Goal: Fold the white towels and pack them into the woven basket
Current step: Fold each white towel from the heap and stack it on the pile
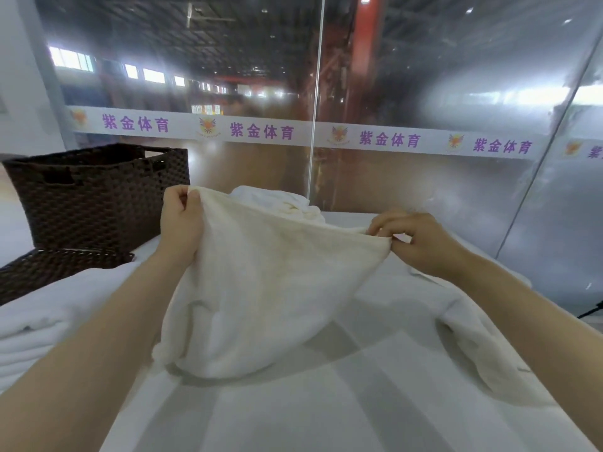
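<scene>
A white towel (261, 288) hangs lifted above the white table (326, 412), its lower part bunched on the surface. My left hand (181, 220) pinches its upper left corner. My right hand (414, 241) pinches the upper right corner, and the top edge stretches between the two hands. The dark brown woven basket (98, 197) stands at the back left of the table, left of my left hand. A crumpled pile of white towels (293, 200) lies behind the held towel.
The basket's woven lid (55, 272) lies flat in front of the basket. Folded white towels (39, 331) are stacked at the left edge. Another loose towel (483, 337) lies at the right. A glass wall (424, 93) rises behind the table.
</scene>
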`<state>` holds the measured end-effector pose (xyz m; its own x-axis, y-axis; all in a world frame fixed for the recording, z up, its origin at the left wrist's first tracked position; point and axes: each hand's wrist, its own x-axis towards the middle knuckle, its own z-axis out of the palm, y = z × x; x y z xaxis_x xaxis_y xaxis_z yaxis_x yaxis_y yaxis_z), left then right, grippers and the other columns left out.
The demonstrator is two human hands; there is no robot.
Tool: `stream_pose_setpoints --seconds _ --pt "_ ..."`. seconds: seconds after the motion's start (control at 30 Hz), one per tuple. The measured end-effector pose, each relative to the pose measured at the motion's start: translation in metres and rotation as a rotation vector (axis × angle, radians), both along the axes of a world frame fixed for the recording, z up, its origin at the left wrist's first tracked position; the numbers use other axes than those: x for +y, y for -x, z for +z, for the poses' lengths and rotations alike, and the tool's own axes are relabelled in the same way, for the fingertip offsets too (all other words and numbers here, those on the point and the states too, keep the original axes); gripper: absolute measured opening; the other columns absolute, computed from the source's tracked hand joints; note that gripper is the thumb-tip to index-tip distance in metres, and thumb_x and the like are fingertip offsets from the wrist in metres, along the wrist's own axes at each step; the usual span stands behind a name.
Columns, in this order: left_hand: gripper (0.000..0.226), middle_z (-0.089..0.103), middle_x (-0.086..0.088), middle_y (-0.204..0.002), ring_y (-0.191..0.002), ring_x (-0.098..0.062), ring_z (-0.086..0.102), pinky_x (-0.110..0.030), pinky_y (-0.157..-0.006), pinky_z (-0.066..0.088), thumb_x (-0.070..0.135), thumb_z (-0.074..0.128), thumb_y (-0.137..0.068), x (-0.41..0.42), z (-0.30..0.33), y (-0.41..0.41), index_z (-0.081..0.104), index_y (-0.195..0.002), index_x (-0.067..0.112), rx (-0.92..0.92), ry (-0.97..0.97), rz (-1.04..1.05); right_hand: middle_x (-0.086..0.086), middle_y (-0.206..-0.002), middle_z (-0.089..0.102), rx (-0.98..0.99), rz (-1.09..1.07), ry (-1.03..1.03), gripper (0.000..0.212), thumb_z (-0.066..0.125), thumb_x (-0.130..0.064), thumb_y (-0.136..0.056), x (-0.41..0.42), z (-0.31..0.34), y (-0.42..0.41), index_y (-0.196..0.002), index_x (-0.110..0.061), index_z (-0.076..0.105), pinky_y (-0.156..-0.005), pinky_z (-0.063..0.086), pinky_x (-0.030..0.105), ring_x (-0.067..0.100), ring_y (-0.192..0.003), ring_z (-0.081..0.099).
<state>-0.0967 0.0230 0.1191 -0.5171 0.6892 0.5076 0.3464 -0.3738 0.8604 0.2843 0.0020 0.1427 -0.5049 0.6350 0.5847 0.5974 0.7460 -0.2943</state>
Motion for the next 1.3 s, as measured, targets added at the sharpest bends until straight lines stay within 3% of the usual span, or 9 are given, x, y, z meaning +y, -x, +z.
stream_pose_setpoints --seconds 0.1,0.23,0.37,0.47,0.73,0.83,0.93,1.2,1.3 --pt "0.012 0.05 0.008 -0.097 -0.088 -0.006 0.049 -0.023 -0.079 0.041 0.024 0.044 -0.1 -0.002 0.016 0.002 0.048 -0.108 0.016 0.003 -0.04 -0.012 -0.01 -0.088 0.069 0.194 0.0 0.24 0.045 0.055 0.016 -0.077 -0.001 0.028 -0.003 -0.065 -0.025 0.069 -0.084 0.046 0.026 0.014 -0.088 0.063" --pt "0.012 0.051 0.002 -0.104 -0.09 -0.008 0.049 -0.021 -0.076 0.039 0.023 0.043 -0.101 -0.006 0.046 0.002 0.048 -0.108 0.015 0.038 -0.088 -0.014 0.0 -0.074 0.06 0.198 0.181 0.445 0.029 0.046 -0.005 -0.071 -0.013 0.064 -0.002 -0.061 -0.024 0.065 -0.074 0.046 0.023 0.014 -0.074 0.055" --pt "0.012 0.05 0.009 -0.098 -0.09 -0.006 0.047 -0.007 -0.072 0.037 0.022 0.04 -0.102 -0.012 0.074 0.002 0.045 -0.11 0.015 0.052 -0.161 0.009 -0.016 -0.067 0.055 -0.092 0.079 0.371 0.034 0.053 -0.018 -0.089 -0.017 0.092 -0.003 -0.061 -0.035 0.063 -0.067 0.038 0.014 0.001 -0.067 0.049" --pt "0.014 0.05 0.001 -0.101 -0.092 -0.013 0.045 -0.025 -0.078 0.036 0.023 0.037 -0.103 -0.013 0.088 0.003 0.044 -0.111 0.014 0.12 -0.2 0.028 -0.015 -0.073 0.056 -0.241 -0.038 0.254 0.032 0.063 -0.019 -0.095 -0.015 0.109 -0.003 -0.069 -0.038 0.065 -0.068 0.039 0.017 0.001 -0.071 0.05" --pt "0.009 0.048 -0.004 -0.098 -0.087 -0.014 0.044 -0.026 -0.072 0.033 0.022 0.037 -0.103 -0.013 0.111 0.002 0.041 -0.105 0.015 0.198 -0.278 0.089 -0.012 -0.093 0.067 -0.102 -0.2 -0.198 0.013 0.061 -0.023 -0.096 -0.01 0.158 -0.002 -0.098 -0.021 0.073 -0.081 0.042 0.027 0.007 -0.086 0.053" --pt "0.009 0.049 -0.004 -0.101 -0.089 -0.015 0.045 -0.023 -0.07 0.031 0.021 0.038 -0.103 -0.016 0.113 0.001 0.042 -0.106 0.013 0.249 -0.232 0.071 -0.012 -0.091 0.064 -0.276 -0.212 -0.154 0.011 0.062 -0.021 -0.095 -0.008 0.154 -0.005 -0.096 -0.019 0.073 -0.081 0.047 0.029 0.002 -0.082 0.055" --pt "0.011 0.05 -0.005 -0.1 -0.088 -0.017 0.045 -0.025 -0.073 0.032 0.021 0.039 -0.103 -0.018 0.113 0.004 0.044 -0.107 0.012 0.259 -0.242 0.073 -0.012 -0.089 0.065 -0.16 -0.244 -0.147 0.013 0.059 -0.022 -0.096 -0.008 0.152 -0.01 -0.094 -0.02 0.072 -0.073 0.042 0.016 -0.005 -0.081 0.056" --pt "0.018 0.05 0.0 -0.091 -0.087 -0.02 0.048 -0.031 -0.07 0.035 0.024 0.038 -0.104 -0.021 0.122 0.003 0.045 -0.112 0.009 0.42 -0.049 0.026 -0.005 -0.079 0.063 0.078 -0.259 0.048 0.015 0.058 -0.022 -0.098 -0.024 0.164 -0.009 -0.089 -0.022 0.071 -0.056 0.048 0.029 0.004 -0.051 0.051" --pt "0.02 0.052 -0.002 -0.096 -0.082 -0.015 0.05 -0.022 -0.062 0.035 0.026 0.037 -0.104 -0.025 0.128 -0.003 0.045 -0.115 0.011 0.411 -0.062 0.025 -0.007 -0.082 0.064 0.046 -0.239 0.07 0.015 0.06 -0.016 -0.096 -0.022 0.154 -0.002 -0.086 -0.02 0.071 -0.059 0.049 0.029 0.012 -0.055 0.06"
